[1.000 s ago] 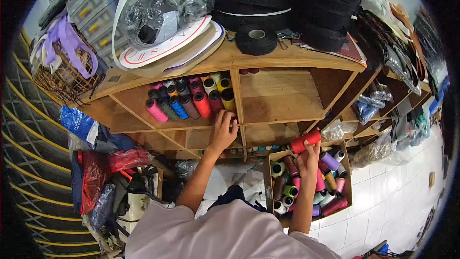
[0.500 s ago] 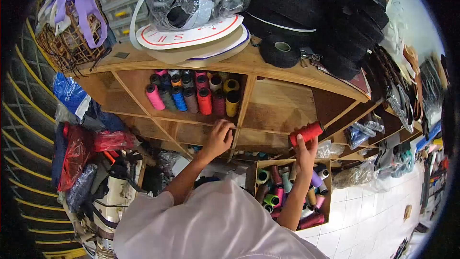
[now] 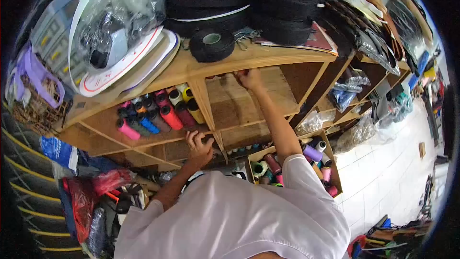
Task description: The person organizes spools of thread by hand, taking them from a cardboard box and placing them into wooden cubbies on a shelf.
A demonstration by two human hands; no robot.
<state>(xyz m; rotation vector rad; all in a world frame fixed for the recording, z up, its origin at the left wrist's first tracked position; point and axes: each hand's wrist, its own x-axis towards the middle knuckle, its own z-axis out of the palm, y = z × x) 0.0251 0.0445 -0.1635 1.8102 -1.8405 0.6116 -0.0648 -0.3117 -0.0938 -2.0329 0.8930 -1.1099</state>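
My right hand (image 3: pixel 250 78) reaches deep into the middle compartment (image 3: pixel 287 88) of the wooden shelf, its fingers curled under the top board. The red thread spool it carried is hidden from sight there. My left hand (image 3: pixel 199 148) rests at the shelf's lower front edge with its fingers bent and apart. Just above that hand, the compartment to the left holds rows of thread spools, including a red spool (image 3: pixel 171 117), a blue spool (image 3: pixel 149 124), a pink spool (image 3: pixel 128 129) and a yellow spool (image 3: pixel 195 111).
An open cardboard box (image 3: pixel 337 175) of mixed spools stands below my right arm. On the shelf top lie black tape rolls (image 3: pixel 212 45), a white reel (image 3: pixel 120 64) and clear plastic wrap (image 3: pixel 127 14). Bagged items (image 3: pixel 84 201) crowd the left; white tiles (image 3: pixel 383 177) cover the floor at right.
My right hand has moved from above the box, with the red thread spool, up and left into the middle compartment. The view has swung right. My left hand stays near the shelf edge.
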